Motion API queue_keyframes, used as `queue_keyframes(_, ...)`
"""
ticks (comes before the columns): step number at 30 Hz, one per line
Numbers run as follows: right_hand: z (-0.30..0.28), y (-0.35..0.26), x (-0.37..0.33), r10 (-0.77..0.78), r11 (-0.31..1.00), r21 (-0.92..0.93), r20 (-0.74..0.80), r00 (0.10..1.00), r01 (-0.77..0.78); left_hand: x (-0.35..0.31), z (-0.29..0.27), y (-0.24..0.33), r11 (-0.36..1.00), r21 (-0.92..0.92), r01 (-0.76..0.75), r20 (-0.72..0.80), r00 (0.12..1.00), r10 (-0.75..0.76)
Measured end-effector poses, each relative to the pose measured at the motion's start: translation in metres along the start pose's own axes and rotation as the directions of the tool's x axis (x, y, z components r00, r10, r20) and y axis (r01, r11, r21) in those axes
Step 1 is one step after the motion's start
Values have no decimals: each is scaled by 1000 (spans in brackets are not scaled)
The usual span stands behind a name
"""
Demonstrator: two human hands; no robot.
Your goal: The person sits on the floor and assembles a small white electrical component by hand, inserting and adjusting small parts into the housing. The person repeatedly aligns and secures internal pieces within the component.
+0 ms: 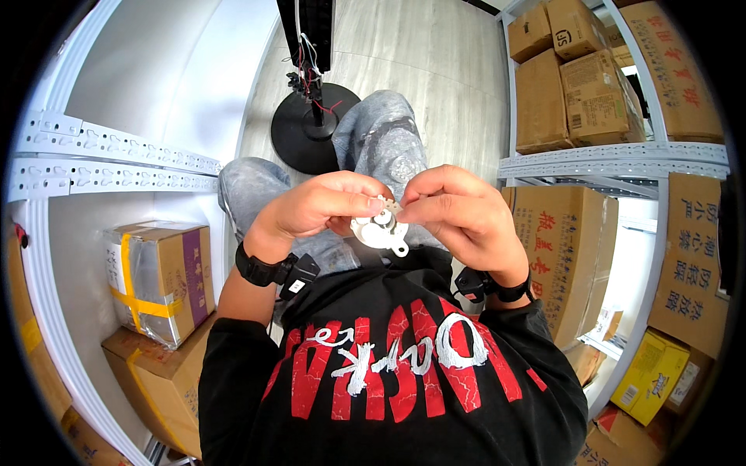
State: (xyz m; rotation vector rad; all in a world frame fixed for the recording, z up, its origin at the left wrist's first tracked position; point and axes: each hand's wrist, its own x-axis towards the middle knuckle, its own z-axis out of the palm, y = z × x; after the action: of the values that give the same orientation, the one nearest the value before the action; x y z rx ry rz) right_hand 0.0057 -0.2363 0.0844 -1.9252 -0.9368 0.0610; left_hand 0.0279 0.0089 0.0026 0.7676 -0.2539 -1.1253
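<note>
A small white plastic mechanism (pixel 378 235), with rounded housings and a screw-hole tab at its lower end, is held up in front of my chest. My left hand (pixel 325 200) grips its upper left side, thumb on top and fingers behind. From the right, my right hand (pixel 460 211) pinches with thumb and forefinger at a small greyish piece (pixel 393 207) on the mechanism's upper edge. Whether that piece is fixed to the mechanism or separate, I cannot tell. The fingers hide part of both.
Below my hands are my knees in grey jeans (pixel 381 128). A black stand with a round base (pixel 289 138) and loose wires stands ahead. White metal shelving holds cardboard boxes on the right (pixel 563 248) and a taped box (pixel 159 279) on the left.
</note>
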Motion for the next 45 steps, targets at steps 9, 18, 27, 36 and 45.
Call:
queue_keyframes(9,-9,-5,-3,-44,999,-26,32,998,45,6,7,3,999,35,18,61,998,-20)
queue_keyframes(18,-17,-10,-8,-22,999,-33,11,1000,22,17,6,3,1000,13,12,125,992,-14)
queue_keyframes(27,-28,-18,-11,-41,997,-71,-45,998,38,35,15,16,999,16,30,152,988,-32)
queue_keyframes(36,-52,-35,-13,-61,976,-215,-63,996,46,60,39,42,999,29,15,249,968,-21)
queue_keyframes(45,-49,-44,-13,1,965,-260,-46,999,-13,62,37,30,988,134,-70,212,976,41)
